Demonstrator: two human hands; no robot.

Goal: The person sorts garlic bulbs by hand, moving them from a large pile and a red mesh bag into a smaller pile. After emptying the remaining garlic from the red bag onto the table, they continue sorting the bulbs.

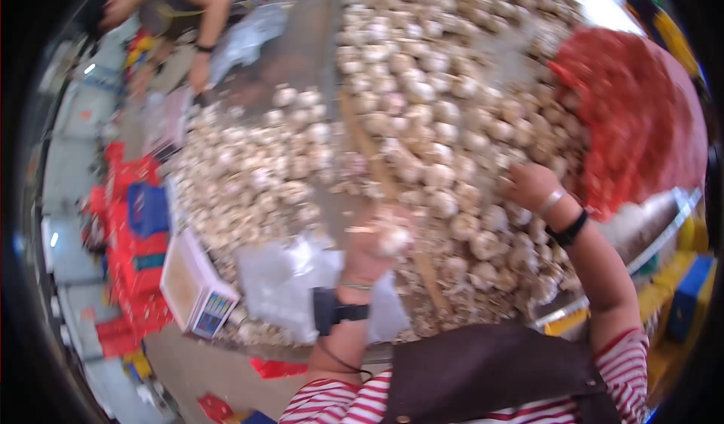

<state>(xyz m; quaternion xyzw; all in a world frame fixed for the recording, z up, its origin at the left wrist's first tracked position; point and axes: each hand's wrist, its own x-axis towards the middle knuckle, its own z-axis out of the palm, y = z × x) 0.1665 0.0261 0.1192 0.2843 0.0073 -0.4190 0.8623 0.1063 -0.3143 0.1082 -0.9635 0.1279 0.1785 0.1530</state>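
My left hand [369,241] is closed around a garlic bulb [394,240], just left of the wooden divider strip [363,139]; motion blurs its fingers. Over the large heap of garlic bulbs [441,133], my right hand [534,186] has its fingers curled down among the bulbs. Whatever those fingertips hold is hidden. A smaller heap of garlic [241,171] lies on the left side of the divider. Beneath my left wrist is a clear plastic bag [283,284].
A digital scale [194,284] stands at the table's left edge. Red mesh sacking [622,115] covers the right side. At the far left, another person's arm [207,28] reaches toward a second scale [167,122]. Red crates [132,243] stand beyond the left edge.
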